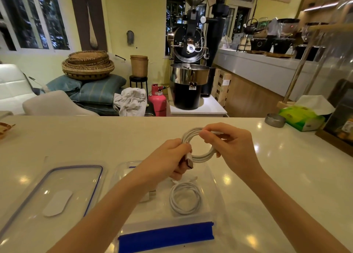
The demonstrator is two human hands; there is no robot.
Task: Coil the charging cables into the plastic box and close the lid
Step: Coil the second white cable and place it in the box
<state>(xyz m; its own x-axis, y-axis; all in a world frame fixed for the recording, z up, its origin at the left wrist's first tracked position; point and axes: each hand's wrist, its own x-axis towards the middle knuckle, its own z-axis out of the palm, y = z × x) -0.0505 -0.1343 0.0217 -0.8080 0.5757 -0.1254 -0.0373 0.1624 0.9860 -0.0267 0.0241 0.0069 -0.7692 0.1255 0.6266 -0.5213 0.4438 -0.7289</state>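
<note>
Both hands hold a coiled white cable [198, 153] above the open plastic box [214, 178]: left hand [172, 157] grips its plug end, right hand [229, 142] pinches seemingly the other end; another coil [185, 198] lies inside, lid [57, 191] on the tabletop [95, 136] alongside

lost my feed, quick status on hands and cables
Both hands: left hand, right hand grip white coil. Second coil in box. Lid off, nothing blocking.
</note>
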